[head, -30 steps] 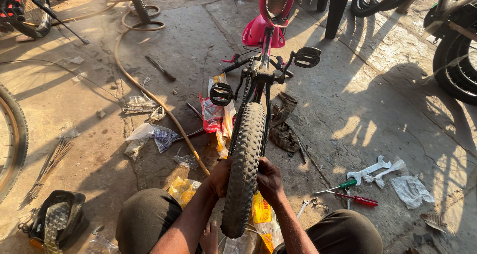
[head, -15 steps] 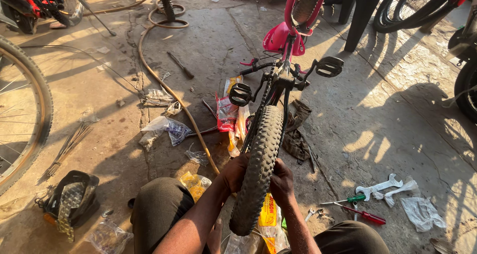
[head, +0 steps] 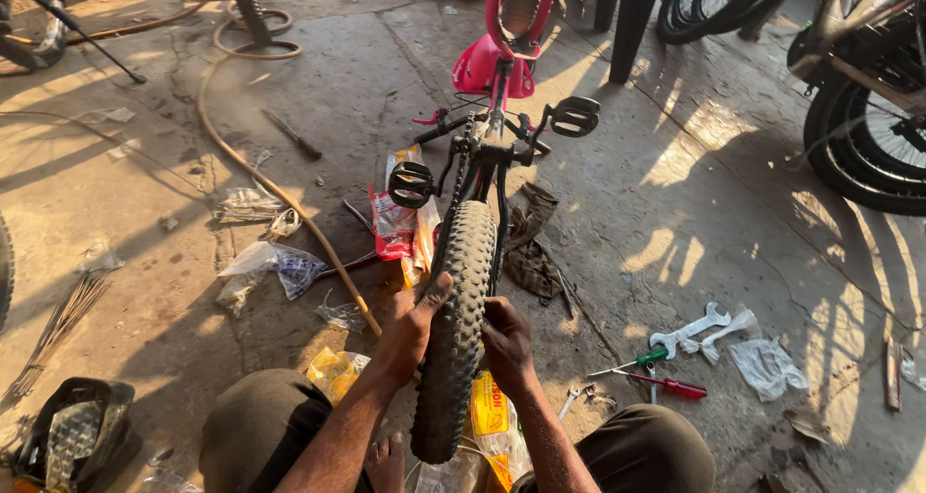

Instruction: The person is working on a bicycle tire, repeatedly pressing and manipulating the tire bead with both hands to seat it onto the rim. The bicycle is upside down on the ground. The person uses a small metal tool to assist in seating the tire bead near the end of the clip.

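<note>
Both hands grip the knobby tyre [head: 458, 329] of an upturned pink bicycle [head: 502, 59] standing on the concrete floor [head: 675, 165]: the left hand [head: 417, 321] is closed over the tyre's left flank with its thumb on the tread, and the right hand [head: 506, 343] is curled around the right flank. Wrenches [head: 699, 327] and screwdrivers [head: 651, 372] lie to the right, a rubber hose [head: 280, 194] to the left.

Sunlit cracked concrete floor [head: 733, 194], long shadows, scattered litter.
</note>
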